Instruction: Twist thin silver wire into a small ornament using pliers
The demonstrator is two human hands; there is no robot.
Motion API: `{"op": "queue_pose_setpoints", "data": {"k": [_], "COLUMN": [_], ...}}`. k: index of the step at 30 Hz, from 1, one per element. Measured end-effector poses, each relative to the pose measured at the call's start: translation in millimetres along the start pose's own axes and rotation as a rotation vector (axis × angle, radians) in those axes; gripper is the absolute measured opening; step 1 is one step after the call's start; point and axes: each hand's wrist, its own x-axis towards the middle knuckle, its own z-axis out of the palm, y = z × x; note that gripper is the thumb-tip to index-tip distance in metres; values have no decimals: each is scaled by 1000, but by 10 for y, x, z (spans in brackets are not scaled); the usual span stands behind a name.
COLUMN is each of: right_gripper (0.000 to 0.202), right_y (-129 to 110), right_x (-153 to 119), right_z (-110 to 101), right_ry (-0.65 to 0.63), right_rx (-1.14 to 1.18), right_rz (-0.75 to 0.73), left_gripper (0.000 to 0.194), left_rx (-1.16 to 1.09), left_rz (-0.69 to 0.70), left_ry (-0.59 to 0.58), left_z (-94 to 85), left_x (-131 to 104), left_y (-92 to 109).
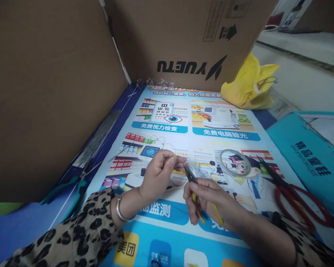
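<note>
My left hand (160, 172), with a silver bangle at the wrist, is closed in a pinch on a thin wire (179, 158) above the middle of the printed poster. My right hand (204, 196) is wrapped round pliers (189, 174) with dark jaws and yellow handles. The tips of the jaws meet the wire just right of my left fingertips. Loops of thin wire (157, 139) lie on the poster beyond my left hand. A clear ring-shaped coil (235, 162) rests to the right.
Cardboard walls (183, 40) rise behind and at left. A bundle of straight wires (97, 139) and teal-handled pliers (79, 185) lie left. Red-handled scissors (300, 202), a teal box (303, 155) and a yellow bag (247, 85) are right. Small clear pieces (158, 83) sit at the back.
</note>
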Motion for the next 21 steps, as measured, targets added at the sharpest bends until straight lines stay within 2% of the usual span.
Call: {"op": "queue_pose_setpoints", "data": {"k": [8,14,21], "right_gripper": [32,34,33], "right_y": [6,9,7], "right_x": [12,18,30], "right_z": [5,5,8], "right_ry": [38,50,53], "right_rx": [-4,-21,-20], "right_rz": [1,11,30], "left_gripper": [10,12,10], "left_rx": [117,116,169], "left_rz": [70,69,136], "left_ry": [-17,-20,-58], "left_z": [-17,-17,-36], "left_x": [8,11,10], "left_y": [4,10,21]}}
